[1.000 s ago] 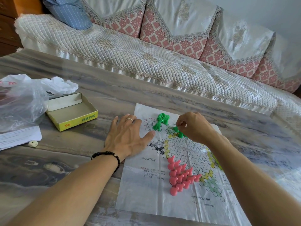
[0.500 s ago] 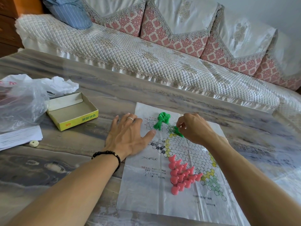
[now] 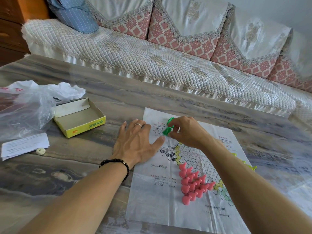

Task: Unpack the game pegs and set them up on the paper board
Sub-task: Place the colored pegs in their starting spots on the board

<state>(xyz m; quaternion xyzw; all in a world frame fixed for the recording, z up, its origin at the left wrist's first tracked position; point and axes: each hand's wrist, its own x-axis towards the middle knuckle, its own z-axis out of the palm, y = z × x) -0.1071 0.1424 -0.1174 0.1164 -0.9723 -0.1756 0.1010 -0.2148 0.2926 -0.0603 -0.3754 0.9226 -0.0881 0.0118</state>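
Right hand (image 3: 185, 132) pinches green pegs (image 3: 167, 130) — partly hidden; left hand (image 3: 135, 142) lies flat, holding nothing.

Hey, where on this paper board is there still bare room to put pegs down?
The open circles between the right hand and the pink pegs are free, and so is the printed margin below the left hand. It is crowded at the green pegs and the pink cluster.
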